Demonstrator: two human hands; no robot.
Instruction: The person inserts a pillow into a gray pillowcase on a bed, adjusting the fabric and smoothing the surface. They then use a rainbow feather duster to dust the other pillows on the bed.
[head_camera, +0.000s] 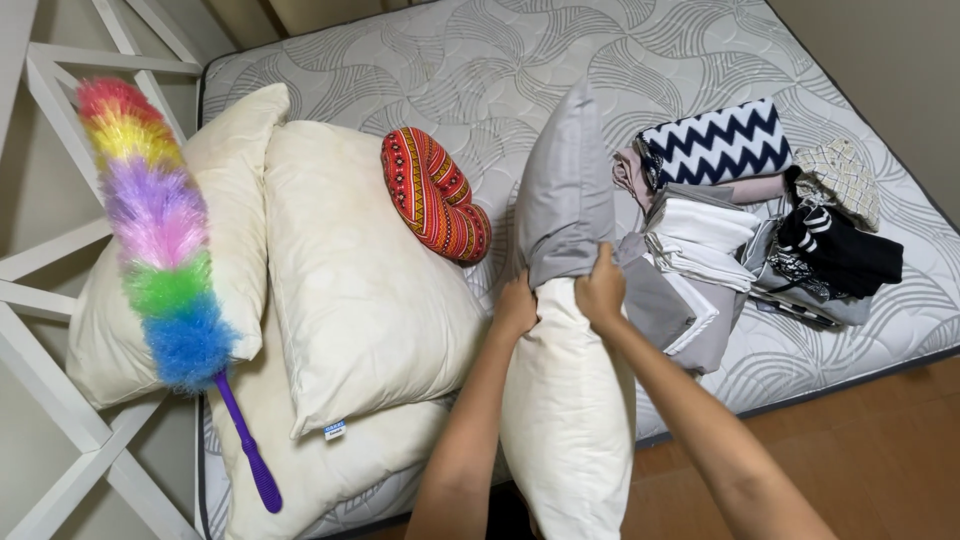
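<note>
I hold a cream pillow (566, 410) upright against the near edge of the mattress (520, 60). A grey pillowcase (563, 190) covers its upper half. My left hand (515, 305) grips the left edge of the pillowcase's bunched opening. On the right edge of that same opening, my right hand (600, 285) pinches the fabric. Both hands sit close together at the pillow's middle.
Three bare cream pillows (350, 280) are stacked at the left of the mattress, with a rainbow feather duster (160, 230) lying on them. A red patterned cushion (435, 195) lies behind. Folded linens and clothes (740, 220) pile at the right. White rails (50, 290) stand at left; wooden floor (860, 440) at right.
</note>
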